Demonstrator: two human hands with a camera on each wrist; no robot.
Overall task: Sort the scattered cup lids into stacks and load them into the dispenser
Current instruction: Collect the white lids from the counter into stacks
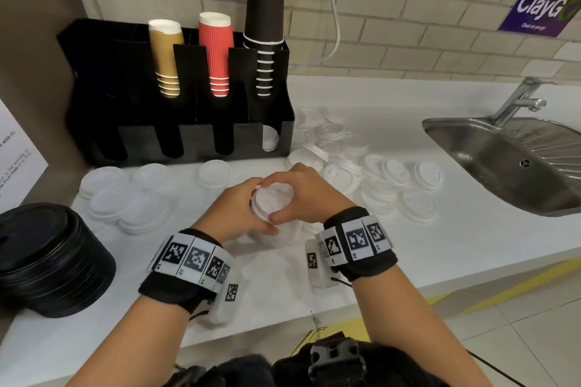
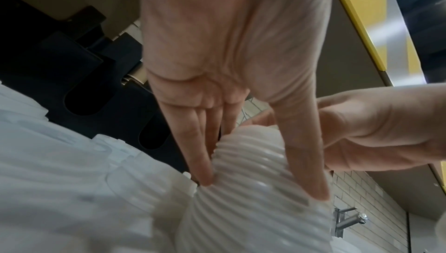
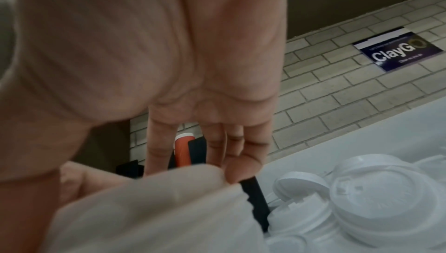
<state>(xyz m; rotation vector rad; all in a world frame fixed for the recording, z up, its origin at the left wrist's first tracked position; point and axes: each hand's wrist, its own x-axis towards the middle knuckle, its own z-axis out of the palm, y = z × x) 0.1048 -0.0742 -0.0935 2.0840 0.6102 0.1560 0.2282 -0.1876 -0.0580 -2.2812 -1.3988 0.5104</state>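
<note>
- Black lids [image 1: 47, 261] sit stacked at the worktop's near left corner, kept apart from the white ones, so I judge that pile sorted.
- Behind them, the dispenser [image 1: 195, 141] stands at the back left against the wall. Cups fill its upper slots, and only its rightmost lower slot shows white lids, so it has room for my stack.
- Loose white lids [image 1: 386, 179] lie spread along the middle, between dispenser and sink [image 1: 503, 160], not yet gathered.
- My white stack [image 1: 270, 201] stands near the front edge, between my hands, tilted.
- My left hand [image 1: 234, 210] grips its side, fingers [image 2: 200, 163] and thumb pressed into the ribbed rims to steady it.
- My right hand [image 1: 301, 195] curls round its top from the other side, I judge to square the lids up.
</note>
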